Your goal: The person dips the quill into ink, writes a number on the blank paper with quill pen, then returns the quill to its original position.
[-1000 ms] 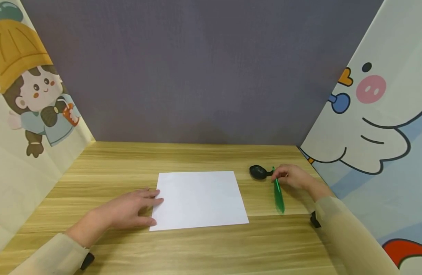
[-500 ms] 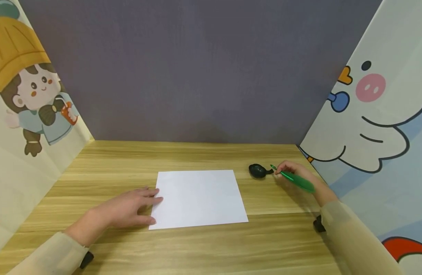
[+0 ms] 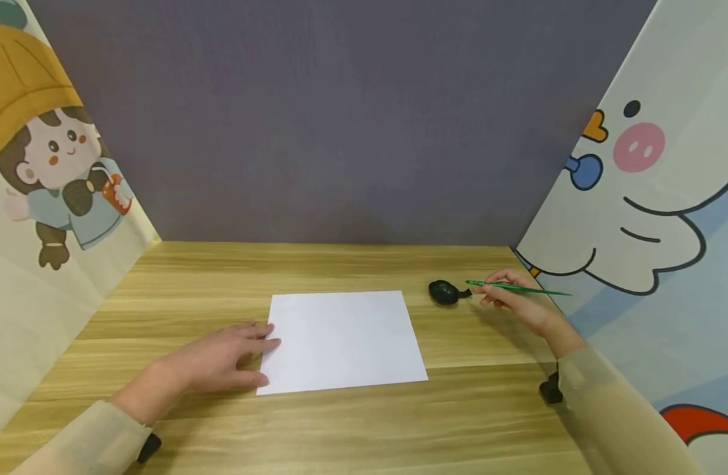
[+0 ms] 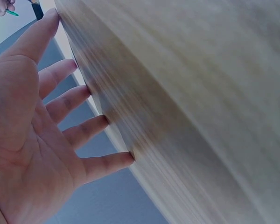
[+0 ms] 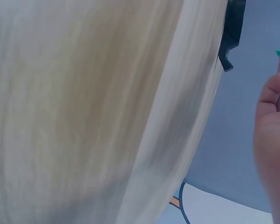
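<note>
Evidently, the left hand (image 3: 221,359) has its fingers spread, some tips resting on the left edge of the white sheet (image 3: 346,343); probably this light contact keeps the sheet steady upon the table (image 3: 340,429); further right lies the black spoon-like thing (image 3: 444,292), its short handle pointing right; next, the green pen-like stick (image 3: 542,290) is held above the table; the right hand (image 3: 514,303) pinches it near its left end, presumably for better control of the tip.
</note>
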Available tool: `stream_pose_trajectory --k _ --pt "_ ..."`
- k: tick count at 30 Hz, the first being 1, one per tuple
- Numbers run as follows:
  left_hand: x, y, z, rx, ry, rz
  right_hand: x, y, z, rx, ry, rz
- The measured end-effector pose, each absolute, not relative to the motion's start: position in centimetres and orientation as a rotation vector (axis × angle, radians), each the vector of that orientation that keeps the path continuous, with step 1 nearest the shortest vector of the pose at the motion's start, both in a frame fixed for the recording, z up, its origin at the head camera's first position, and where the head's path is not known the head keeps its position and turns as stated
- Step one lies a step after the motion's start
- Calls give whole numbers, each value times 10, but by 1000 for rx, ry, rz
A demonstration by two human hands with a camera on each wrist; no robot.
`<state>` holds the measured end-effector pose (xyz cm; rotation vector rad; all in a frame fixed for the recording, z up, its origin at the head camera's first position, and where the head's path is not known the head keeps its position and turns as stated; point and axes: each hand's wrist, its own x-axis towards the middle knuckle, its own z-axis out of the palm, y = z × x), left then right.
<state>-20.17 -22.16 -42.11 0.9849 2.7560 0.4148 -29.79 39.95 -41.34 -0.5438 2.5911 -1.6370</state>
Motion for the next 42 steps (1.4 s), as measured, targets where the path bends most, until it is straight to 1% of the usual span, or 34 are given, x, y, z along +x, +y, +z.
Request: stream_pose_trajectory --k 11,21,25,34,42 --pt "-202 -221 -420 998 2763 394 -294 388 -407 -452 2217 -2041" --pt "-202 -221 -422 1016 2784 387 -293 381 -407 -444 2056 -2162" --pt "-202 -221 -422 1003 2778 393 -294 380 -407 -405 2079 -2155" --pt "-203 -221 -421 995 2771 392 -302 372 -406 -212 2323 -1868" --pt "-202 -221 -420 993 2770 401 -310 369 -412 -190 2353 -1803"
